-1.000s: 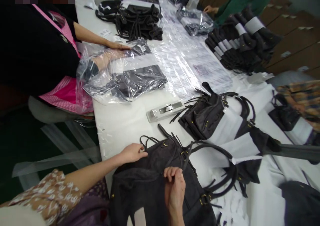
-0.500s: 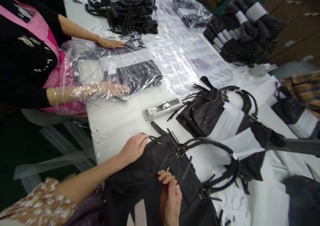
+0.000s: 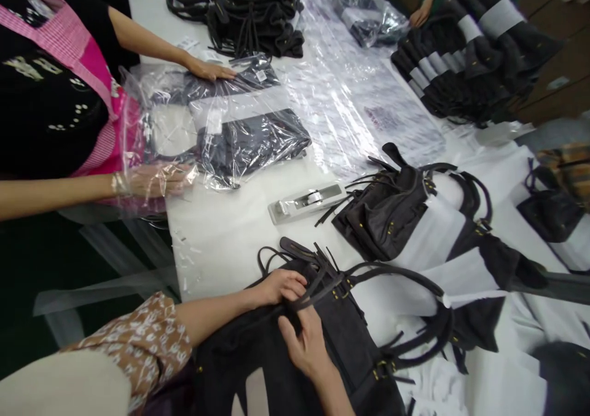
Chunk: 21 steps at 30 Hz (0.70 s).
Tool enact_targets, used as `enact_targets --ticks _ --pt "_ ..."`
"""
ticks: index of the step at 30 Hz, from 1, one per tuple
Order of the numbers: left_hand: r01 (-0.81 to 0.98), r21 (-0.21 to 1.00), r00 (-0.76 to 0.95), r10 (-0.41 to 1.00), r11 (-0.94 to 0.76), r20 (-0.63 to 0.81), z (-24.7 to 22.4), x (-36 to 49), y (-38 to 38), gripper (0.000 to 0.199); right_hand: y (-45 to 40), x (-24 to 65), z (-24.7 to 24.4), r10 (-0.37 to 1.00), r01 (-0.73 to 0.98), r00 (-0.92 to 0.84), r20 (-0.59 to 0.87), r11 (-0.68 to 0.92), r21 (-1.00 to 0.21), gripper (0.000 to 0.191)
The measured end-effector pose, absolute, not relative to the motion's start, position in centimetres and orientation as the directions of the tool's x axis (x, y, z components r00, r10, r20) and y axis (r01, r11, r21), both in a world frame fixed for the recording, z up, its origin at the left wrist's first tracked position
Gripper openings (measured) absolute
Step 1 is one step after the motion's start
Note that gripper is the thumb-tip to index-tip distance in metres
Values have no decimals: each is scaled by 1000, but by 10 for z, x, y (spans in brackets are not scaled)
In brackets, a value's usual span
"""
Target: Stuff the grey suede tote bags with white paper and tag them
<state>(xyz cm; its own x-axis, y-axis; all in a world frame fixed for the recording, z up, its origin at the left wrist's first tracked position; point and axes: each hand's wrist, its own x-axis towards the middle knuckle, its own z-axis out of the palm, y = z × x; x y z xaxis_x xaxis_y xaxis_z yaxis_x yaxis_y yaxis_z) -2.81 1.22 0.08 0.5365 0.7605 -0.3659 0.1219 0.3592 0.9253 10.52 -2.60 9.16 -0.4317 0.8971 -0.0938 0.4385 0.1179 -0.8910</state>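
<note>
A large black bag [image 3: 258,348] lies at the bottom centre, with two looped handles stretching right and thin straps at its upper end. My left hand [image 3: 280,286] rests on its upper part, fingers curled by the dark straps. Close against it, my right hand [image 3: 302,339] has its fingertips at the same straps, with the thumb apart. Both hands' fingers are closed around or over the strap, partly hidden by each other. Pale strips lie on the bag near the bottom edge. A tape dispenser [image 3: 308,202] sits beyond the bag.
Across the left corner, a person's hand [image 3: 209,70] presses a plastic-wrapped bag [image 3: 258,139]. More black bags [image 3: 387,210] wrapped in white paper lie right. Stacked bags [image 3: 249,16] stand at the back; a bundled pile [image 3: 461,59] is at upper right.
My left hand has moved right across the bag, and my right hand has moved up to meet it at the straps. The other person's lower hand has drawn back left from the wrapped bag.
</note>
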Motion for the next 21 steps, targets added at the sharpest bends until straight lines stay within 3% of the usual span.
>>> enact_targets --ticks 3,6,8,11,13,17,21 --pt "133 943 523 786 306 -329 10 -30 14 30 -6 110 79 831 554 -554 -57 317 -770 29" --pt "187 943 479 812 276 -333 25 -44 17 23 1 112 57 846 619 -530 -58 339 -708 19" --pt "330 919 326 887 217 -327 36 -58 22 28 -4 114 43 863 663 -501 -64 336 -669 21" --pt "675 723 105 952 143 -287 46 -74 30 42 -15 116 29 892 722 -451 -29 345 -600 26" --pt "780 612 119 931 127 -345 46 -77 36 41 -20 118 25 900 737 -437 1 358 -574 27" --pt "765 619 129 899 179 -418 35 -84 55 20 -21 121 24 882 724 -471 10 393 -568 29" --pt "723 596 -77 898 350 -433 36 -127 88 34 -16 120 30 867 726 -497 -36 393 -564 33"
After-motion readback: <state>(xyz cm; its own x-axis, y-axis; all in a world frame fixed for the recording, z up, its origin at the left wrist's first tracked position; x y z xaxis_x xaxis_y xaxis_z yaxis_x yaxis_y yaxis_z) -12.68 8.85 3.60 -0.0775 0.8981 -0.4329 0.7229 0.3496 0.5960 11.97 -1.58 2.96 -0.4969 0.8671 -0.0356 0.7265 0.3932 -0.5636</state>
